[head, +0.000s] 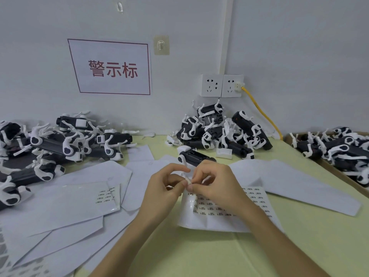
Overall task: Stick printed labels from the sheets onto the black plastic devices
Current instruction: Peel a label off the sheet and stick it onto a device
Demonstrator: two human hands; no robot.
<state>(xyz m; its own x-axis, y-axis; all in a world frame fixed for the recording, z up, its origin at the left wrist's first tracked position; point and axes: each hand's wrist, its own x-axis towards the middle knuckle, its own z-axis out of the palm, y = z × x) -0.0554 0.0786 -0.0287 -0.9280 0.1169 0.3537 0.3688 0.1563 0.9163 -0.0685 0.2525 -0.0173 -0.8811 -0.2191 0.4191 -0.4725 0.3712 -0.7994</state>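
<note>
Pale green tabletop [199, 256], white wall behind. Reference landmark: the printed label sheet [257, 198], lying flat with its left edge curled up.

Left hand [163, 188] and right hand [215, 182] meet just above the sheet's upper left corner. Thumb and forefinger of each hand are clamped together on one small white label [188, 181]; the other fingers are loosely curled. I cannot tell whether the label is fully free of the backing.

Nearest black device [193, 155] lies just behind the sheet, apart from both hands. Piles of devices sit well left [69, 140], well behind [219, 128] and far right [339, 148] of the sheet.

Risks, judged from this:
- Four fingertips on so small a label: the adhesive may grab skin or fold onto itself, spoiling the label.
- Opposed pulls may tear or crease the print.
- Nothing pins the sheet down, so a part-attached label could drag it up.
- No hand holds the device; it may shift on contact, leaving the label crooked.
</note>
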